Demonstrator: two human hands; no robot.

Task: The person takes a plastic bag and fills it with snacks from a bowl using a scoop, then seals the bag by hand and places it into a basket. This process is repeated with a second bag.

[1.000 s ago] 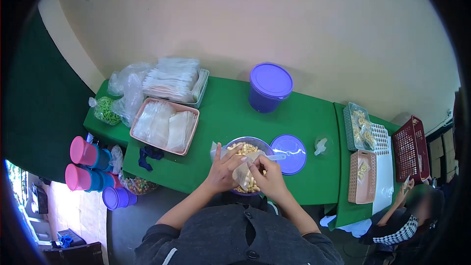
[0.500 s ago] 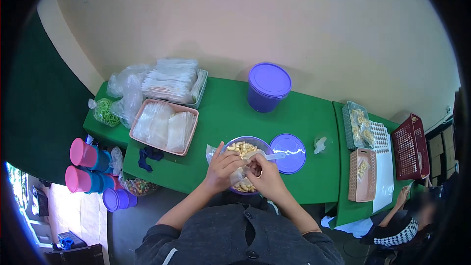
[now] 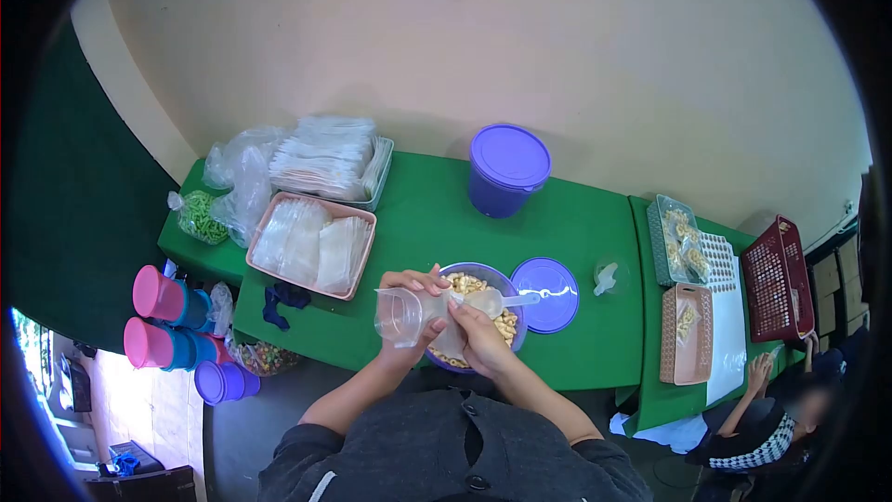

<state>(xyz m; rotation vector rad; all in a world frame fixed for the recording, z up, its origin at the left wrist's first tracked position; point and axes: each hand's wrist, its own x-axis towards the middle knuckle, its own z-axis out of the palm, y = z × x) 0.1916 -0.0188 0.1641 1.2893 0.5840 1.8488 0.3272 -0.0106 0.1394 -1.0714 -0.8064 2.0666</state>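
Both my hands are over a purple tub of pale, curled snack pieces. In my left hand is a clear plastic cup, lying sideways with its wide mouth facing left. My right hand pinches a clear plastic bag against the cup's inner end; the fingers partly hide where they meet. A translucent scoop rests in the tub, its handle sticking out over the right rim. Beside the tub lies a round purple lid.
Left on the green table are a pink tray of clear bags and a basket of more bags. A lidded purple bucket stands behind. At far right, a person sits near baskets holding filled bags.
The clear cup now shows sideways in my left hand, its mouth turned left. My left fingers have closed around it, and my right hand has shifted slightly down with the bag.
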